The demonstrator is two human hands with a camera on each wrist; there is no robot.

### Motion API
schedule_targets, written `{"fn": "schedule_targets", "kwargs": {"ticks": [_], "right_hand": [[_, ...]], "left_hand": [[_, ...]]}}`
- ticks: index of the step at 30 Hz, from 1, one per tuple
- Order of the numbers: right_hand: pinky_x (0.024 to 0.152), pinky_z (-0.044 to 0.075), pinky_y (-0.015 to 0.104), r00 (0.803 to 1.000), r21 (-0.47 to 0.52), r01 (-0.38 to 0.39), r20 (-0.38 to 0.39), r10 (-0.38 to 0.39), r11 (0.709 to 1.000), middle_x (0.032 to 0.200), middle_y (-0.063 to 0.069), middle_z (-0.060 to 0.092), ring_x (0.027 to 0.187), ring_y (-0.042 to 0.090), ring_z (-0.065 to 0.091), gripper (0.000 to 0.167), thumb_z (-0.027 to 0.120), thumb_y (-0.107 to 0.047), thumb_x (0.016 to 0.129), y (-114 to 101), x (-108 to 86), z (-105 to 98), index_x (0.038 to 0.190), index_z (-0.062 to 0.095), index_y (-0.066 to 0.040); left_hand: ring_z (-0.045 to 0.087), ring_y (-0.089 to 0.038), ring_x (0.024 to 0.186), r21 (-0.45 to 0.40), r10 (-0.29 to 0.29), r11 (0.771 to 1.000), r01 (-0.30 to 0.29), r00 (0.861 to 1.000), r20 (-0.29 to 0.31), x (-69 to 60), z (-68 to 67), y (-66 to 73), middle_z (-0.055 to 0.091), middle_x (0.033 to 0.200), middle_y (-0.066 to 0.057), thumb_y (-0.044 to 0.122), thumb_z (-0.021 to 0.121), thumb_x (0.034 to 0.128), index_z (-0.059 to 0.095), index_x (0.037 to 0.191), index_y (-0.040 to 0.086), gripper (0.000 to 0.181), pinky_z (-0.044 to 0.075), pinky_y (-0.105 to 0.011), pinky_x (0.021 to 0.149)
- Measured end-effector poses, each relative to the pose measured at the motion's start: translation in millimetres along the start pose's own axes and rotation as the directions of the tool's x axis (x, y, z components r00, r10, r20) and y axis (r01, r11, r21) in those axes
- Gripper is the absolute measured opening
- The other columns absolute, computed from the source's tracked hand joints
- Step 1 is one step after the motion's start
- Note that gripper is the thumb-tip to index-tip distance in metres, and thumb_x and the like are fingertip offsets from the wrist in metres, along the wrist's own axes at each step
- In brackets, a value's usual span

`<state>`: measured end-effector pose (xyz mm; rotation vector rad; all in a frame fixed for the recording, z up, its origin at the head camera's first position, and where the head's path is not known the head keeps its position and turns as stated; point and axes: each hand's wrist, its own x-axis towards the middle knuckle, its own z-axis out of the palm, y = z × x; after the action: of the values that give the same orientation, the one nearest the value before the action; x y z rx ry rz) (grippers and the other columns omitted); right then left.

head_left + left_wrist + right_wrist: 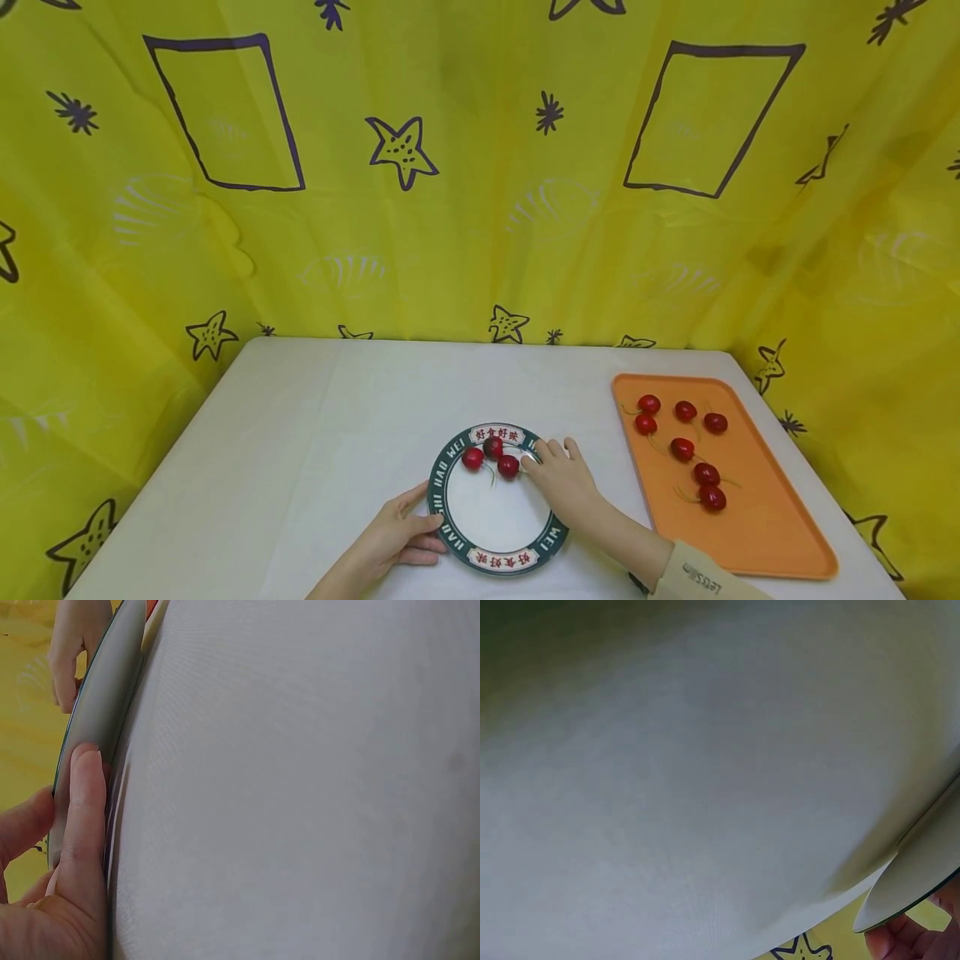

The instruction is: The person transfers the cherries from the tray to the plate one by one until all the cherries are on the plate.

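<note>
A round plate (498,521) with a white middle and dark green lettered rim holds 3 red cherries near its far side. My left hand (393,532) grips the rim at the left, fingers spread along the underside in the left wrist view. Over the plate's right side reaches my right hand (564,483), its fingertips pinched beside the nearest cherry (508,466), at its stem. The other cherries are a red one (472,458) and a darker one (492,447). In the right wrist view, fingers (907,937) show past the plate's edge.
An orange tray (742,533) lies on the right of the white table (360,400), with several stemmed cherries on it, among them one cherry (712,498) nearest me. A yellow patterned curtain (465,250) hangs behind and at both sides.
</note>
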<state>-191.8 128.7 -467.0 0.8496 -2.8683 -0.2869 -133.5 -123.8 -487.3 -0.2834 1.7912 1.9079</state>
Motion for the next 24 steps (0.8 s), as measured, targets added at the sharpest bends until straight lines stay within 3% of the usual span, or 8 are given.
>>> {"fn": "schedule_targets", "kwargs": {"ticks": [8, 13, 17, 24], "right_hand": [[0.095, 0.038, 0.050, 1.000, 0.016, -0.028, 0.014, 0.028, 0.999, 0.111, 0.010, 0.054, 0.101, 0.026, 0.047, 0.032, 0.067, -0.016, 0.081, 1.8, 0.1, -2.0, 0.112, 0.060, -0.017], [0.091, 0.039, 0.049, 0.995, 0.070, -0.084, -0.042, 0.087, 0.994, 0.096, 0.007, 0.053, 0.093, 0.025, 0.048, 0.024, 0.064, -0.027, 0.085, 7.5, 0.4, -9.7, 0.105, 0.060, -0.015], [0.087, 0.041, 0.047, 0.987, 0.088, -0.128, -0.091, 0.136, 0.988, 0.088, 0.005, 0.050, 0.088, 0.024, 0.048, 0.023, 0.065, -0.025, 0.084, 16.8, -0.8, -16.7, 0.103, 0.057, -0.015], [0.085, 0.042, 0.049, 0.960, 0.143, -0.216, -0.150, 0.237, 0.966, 0.090, 0.007, 0.050, 0.089, 0.026, 0.048, 0.032, 0.069, -0.023, 0.081, 41.6, -8.7, -21.6, 0.110, 0.057, -0.016]], "left_hand": [[0.067, -0.019, 0.066, -0.004, 0.002, 1.000, -0.002, 1.000, 0.008, -0.6, -0.2, 0.6, 0.067, 0.073, -0.009, 0.010, 0.063, 0.0855, 0.014, 0.144, -0.001, 0.077, 0.058, -0.034, 0.063], [0.067, -0.020, 0.066, -0.003, 0.000, 1.000, 0.000, 1.000, 0.008, 0.5, -0.5, -0.4, 0.067, 0.073, -0.009, 0.011, 0.063, 0.0853, 0.013, 0.144, -0.001, 0.078, 0.058, -0.034, 0.063], [0.067, -0.020, 0.066, -0.005, 0.001, 1.000, -0.001, 1.000, 0.010, 1.1, -1.3, -1.2, 0.068, 0.074, -0.010, 0.011, 0.063, 0.0854, 0.013, 0.144, -0.001, 0.078, 0.058, -0.034, 0.063], [0.067, -0.020, 0.067, -0.001, -0.004, 1.000, 0.004, 1.000, 0.010, 1.5, -0.9, -1.0, 0.068, 0.075, -0.010, 0.011, 0.063, 0.0854, 0.013, 0.145, 0.000, 0.079, 0.058, -0.034, 0.063]]}}
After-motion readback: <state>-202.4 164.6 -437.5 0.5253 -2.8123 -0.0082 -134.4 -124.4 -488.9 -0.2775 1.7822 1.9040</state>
